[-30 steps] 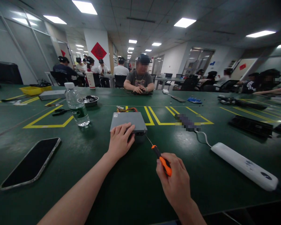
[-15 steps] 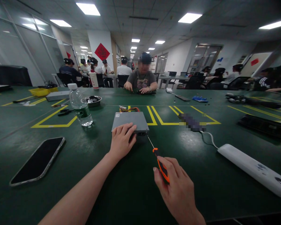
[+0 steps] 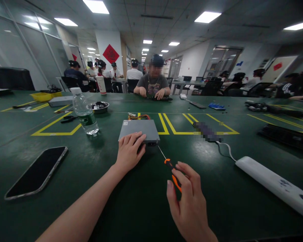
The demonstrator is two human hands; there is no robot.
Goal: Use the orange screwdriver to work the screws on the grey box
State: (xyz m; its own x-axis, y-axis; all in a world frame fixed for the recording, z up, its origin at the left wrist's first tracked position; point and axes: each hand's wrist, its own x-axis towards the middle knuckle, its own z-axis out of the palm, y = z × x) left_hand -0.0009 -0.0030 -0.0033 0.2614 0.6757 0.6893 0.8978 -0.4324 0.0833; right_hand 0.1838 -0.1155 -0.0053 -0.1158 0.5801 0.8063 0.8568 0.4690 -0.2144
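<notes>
A grey metal computer power supply (image 3: 140, 127) lies flat on the green table, its bundle of coloured wires (image 3: 138, 116) at the far side. My left hand (image 3: 129, 150) holds it down, fingers over the top near the front edge and thumb by the front face. An orange-and-black screwdriver (image 3: 168, 163) slants toward me, its tip at the right end of that front face near the socket. Around its handle curl the fingers of my right hand (image 3: 189, 198), in a loose grip with the fingertips partly lifted. The screw under the tip is too small to make out.
A water bottle (image 3: 87, 116) and a phone (image 3: 37, 172) are on the left. Behind the bottle sits a metal bowl (image 3: 101, 107) of small parts. To the right lies a white device (image 3: 272, 181) with a cable. A co-worker (image 3: 153, 82) sits opposite.
My right hand's fingers have loosened and spread somewhat on the screwdriver handle. The tip stays at the power supply's front right, and my left hand keeps its place. The view has shifted slightly.
</notes>
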